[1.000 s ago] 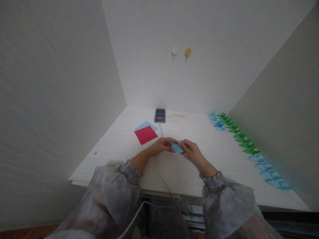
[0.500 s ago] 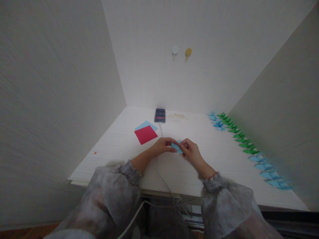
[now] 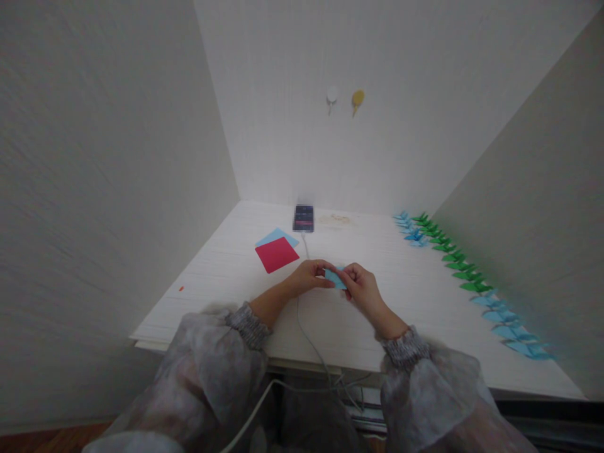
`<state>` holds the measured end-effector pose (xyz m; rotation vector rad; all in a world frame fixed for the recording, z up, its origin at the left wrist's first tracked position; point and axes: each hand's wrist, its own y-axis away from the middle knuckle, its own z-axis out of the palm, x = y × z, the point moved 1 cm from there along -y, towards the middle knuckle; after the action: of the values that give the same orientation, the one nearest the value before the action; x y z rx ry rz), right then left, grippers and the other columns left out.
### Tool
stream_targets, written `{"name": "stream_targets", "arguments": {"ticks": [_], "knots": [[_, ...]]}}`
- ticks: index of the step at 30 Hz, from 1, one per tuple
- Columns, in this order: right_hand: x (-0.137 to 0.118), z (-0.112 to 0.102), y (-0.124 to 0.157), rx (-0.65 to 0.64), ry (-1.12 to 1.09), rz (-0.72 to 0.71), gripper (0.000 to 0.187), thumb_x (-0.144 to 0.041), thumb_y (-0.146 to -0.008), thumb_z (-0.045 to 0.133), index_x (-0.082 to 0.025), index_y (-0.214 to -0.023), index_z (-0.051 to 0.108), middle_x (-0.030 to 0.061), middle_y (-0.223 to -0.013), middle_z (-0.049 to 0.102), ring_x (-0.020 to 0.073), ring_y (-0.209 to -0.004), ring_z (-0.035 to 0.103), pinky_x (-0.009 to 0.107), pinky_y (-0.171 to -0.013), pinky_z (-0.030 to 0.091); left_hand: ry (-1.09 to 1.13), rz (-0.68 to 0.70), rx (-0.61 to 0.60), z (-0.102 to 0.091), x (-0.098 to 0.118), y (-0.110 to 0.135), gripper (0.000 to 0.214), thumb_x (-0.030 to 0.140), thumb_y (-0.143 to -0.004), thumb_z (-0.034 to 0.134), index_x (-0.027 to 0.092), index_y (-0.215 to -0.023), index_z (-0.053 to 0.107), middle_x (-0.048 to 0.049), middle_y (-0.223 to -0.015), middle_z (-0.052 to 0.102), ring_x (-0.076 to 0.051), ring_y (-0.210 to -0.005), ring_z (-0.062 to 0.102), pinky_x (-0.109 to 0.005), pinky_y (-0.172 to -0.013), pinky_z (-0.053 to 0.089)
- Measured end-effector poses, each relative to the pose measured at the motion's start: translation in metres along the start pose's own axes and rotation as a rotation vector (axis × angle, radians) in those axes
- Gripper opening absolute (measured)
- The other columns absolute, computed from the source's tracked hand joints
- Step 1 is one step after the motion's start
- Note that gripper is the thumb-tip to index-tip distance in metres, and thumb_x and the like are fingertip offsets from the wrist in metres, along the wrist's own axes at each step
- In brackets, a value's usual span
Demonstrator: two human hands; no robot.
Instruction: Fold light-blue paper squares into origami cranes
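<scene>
Between my two hands, above the middle of the table, is a small folded piece of light blue origami paper (image 3: 335,279). My left hand (image 3: 309,279) grips its left side, thumb below and fingers curled over the top; a ring shows on one finger. At the paper's right edge, my right hand (image 3: 361,286) pinches it between thumb and fingers. My fingertips hide part of the folds. Left of my hands lies a red paper sheet (image 3: 277,255), overlapping a light blue sheet (image 3: 276,236).
Folded green paper cranes (image 3: 453,258) and blue paper cranes (image 3: 500,314) line the table's right side. A phone (image 3: 303,218) stands at the back wall, its cable (image 3: 309,336) running under my left hand. Two wall hooks (image 3: 357,99) hang above. An orange scrap (image 3: 181,289) lies left.
Both hands stay in nearly the same place on the blue paper. My right thumb has shifted slightly, and the crease lines visible before on the paper no longer show clearly.
</scene>
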<state>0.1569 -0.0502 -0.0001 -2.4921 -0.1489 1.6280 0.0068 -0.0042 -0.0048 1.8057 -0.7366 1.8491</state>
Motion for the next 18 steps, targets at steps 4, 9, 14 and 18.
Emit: {"name": "stream_targets", "arguments": {"ticks": [4, 9, 14, 18], "knots": [[0.0021, 0.0004, -0.0018, -0.005, 0.077, -0.033, 0.027, -0.045, -0.073, 0.043, -0.019, -0.067, 0.046, -0.0043, -0.043, 0.045, 0.0083, -0.034, 0.042, 0.019, -0.034, 0.030, 0.016, -0.033, 0.003, -0.0007, 0.0014, 0.0002, 0.040, 0.022, -0.050, 0.067, 0.012, -0.086, 0.054, 0.0001, -0.068, 0.056, -0.008, -0.061, 0.052, -0.023, -0.061, 0.039], [0.0045, 0.0004, -0.0058, 0.004, 0.197, -0.164, 0.022, -0.038, -0.073, 0.045, -0.018, -0.065, 0.046, -0.0022, -0.052, 0.047, 0.0088, -0.044, 0.041, 0.020, -0.041, 0.031, 0.089, -0.051, 0.005, -0.0003, 0.0037, 0.0009, 0.042, 0.019, -0.045, 0.069, 0.013, -0.083, 0.051, 0.0030, -0.063, 0.054, -0.006, -0.057, 0.050, -0.020, -0.056, 0.039], [0.0076, 0.0012, -0.0062, 0.017, 0.234, -0.148, 0.023, -0.038, -0.073, 0.046, -0.018, -0.061, 0.045, -0.0034, -0.049, 0.043, 0.0084, -0.044, 0.038, 0.019, -0.040, 0.028, 0.143, -0.064, -0.008, -0.0004, 0.0015, -0.0002, 0.046, 0.018, -0.044, 0.070, 0.014, -0.084, 0.046, 0.0012, -0.069, 0.056, -0.008, -0.062, 0.054, -0.022, -0.058, 0.041], [0.0093, 0.0023, -0.0056, 0.029, 0.247, -0.132, 0.024, -0.039, -0.074, 0.044, -0.018, -0.062, 0.046, -0.0031, -0.049, 0.044, 0.0087, -0.043, 0.039, 0.020, -0.040, 0.027, 0.161, -0.075, -0.014, -0.0003, 0.0008, -0.0012, 0.044, 0.015, -0.045, 0.069, 0.013, -0.082, 0.046, 0.0012, -0.070, 0.056, -0.008, -0.062, 0.054, -0.023, -0.060, 0.041]]}}
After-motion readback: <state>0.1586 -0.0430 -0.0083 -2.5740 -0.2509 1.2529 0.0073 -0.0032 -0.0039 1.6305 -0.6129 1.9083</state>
